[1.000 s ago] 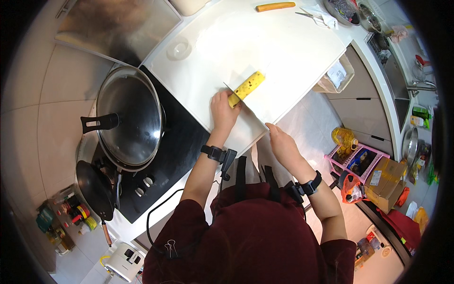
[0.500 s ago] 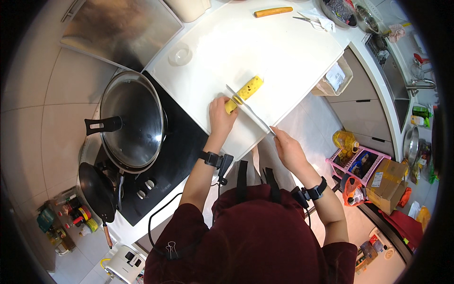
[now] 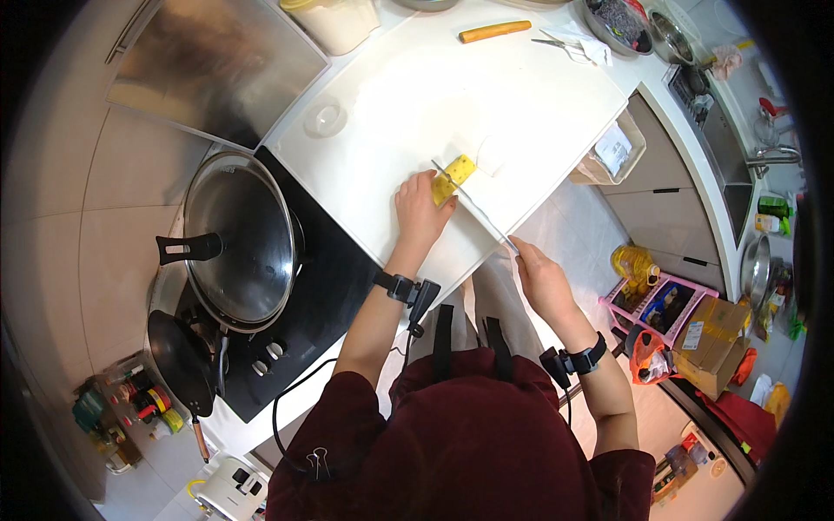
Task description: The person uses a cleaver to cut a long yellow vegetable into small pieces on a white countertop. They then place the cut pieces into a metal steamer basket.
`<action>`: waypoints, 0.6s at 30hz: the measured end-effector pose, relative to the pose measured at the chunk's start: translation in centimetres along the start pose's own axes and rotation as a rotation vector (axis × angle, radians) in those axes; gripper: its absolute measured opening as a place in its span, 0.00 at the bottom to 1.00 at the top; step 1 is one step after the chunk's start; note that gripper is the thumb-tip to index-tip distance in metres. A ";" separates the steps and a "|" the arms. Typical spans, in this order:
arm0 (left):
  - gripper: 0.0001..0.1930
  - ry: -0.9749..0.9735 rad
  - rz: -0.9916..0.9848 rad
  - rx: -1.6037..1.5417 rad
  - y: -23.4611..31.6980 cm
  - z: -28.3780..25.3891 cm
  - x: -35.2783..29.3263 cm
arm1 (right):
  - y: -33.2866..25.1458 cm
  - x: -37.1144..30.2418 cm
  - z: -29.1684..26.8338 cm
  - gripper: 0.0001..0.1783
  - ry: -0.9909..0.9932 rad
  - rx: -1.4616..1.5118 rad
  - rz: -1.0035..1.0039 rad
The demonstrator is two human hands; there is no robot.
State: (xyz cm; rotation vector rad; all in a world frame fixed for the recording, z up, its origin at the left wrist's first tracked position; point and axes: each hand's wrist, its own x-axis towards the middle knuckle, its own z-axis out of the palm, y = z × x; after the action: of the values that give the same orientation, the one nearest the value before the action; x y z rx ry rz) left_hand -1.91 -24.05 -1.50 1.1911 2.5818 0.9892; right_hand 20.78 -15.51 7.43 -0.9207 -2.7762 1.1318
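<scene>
The left hand (image 3: pixel 421 213) pressed a yellow block (image 3: pixel 453 176) onto the white bench (image 3: pixel 417 95); the right hand (image 3: pixel 540 276) held a knife (image 3: pixel 473 208) across it.

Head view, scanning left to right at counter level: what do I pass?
Black pan → lidded wok → left hand → yellow corn piece → knife → right hand → pink basket → cardboard box.

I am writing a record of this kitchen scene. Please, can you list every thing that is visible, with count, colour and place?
yellow corn cob piece: one, yellow, on the board under the left hand
long steel knife: one, silver, blade across the corn
large white cutting board: one, white, on the counter
orange carrot: one, orange, far board edge
steel wok with glass lid: one, grey, black stove
small black pan: one, black, near stove corner
left hand: steadies the corn
right hand: grips the knife handle
</scene>
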 end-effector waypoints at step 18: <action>0.22 -0.054 -0.069 0.063 -0.7 1.5 0.8 | -0.9 0.6 0.5 0.23 -0.064 -0.050 0.018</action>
State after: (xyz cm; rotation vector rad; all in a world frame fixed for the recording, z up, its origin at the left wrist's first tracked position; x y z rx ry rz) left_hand -2.33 -23.04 -3.02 1.1188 2.6105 0.8565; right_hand 19.72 -16.02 7.52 -0.9320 -2.8648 1.1193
